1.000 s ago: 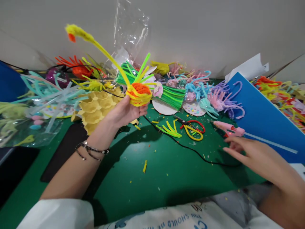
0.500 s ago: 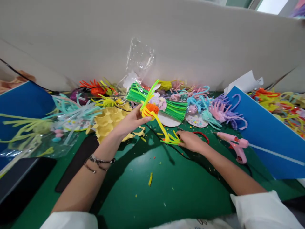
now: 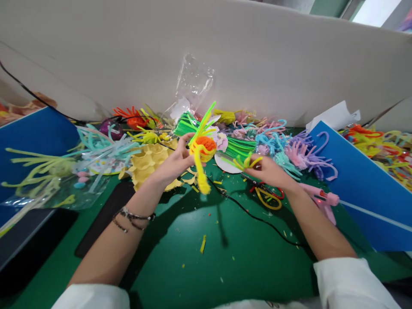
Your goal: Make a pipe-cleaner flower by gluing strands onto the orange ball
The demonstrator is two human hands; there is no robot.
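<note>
My left hand [image 3: 180, 161] is closed around an orange pipe-cleaner ball [image 3: 206, 146] wrapped with yellow strands. Green stems stick up from it, and a thick yellow stalk [image 3: 201, 178] hangs down its front. To the right, my right hand [image 3: 265, 171] pinches a small tuft of yellow-green pipe cleaners [image 3: 243, 162], apart from the ball. Behind both lies a bundle of green pipe cleaners [image 3: 240, 147] in clear plastic. Below my right hand are scissors with red and yellow handles [image 3: 269, 199], partly hidden by the wrist.
A pink glue gun [image 3: 322, 198] lies beside my right forearm, against a blue board [image 3: 370, 193]. A yellow egg-carton piece [image 3: 149, 165] and a black phone-like slab [image 3: 104, 219] are at left. Coloured pipe-cleaner pieces line the back. A black cable [image 3: 257, 217] crosses the green table.
My right hand has lifted the yellow-green tuft up from the table, away from the ball's yellow stalk. The stalk now hangs straight down, and the scissors' yellow handle has come into sight.
</note>
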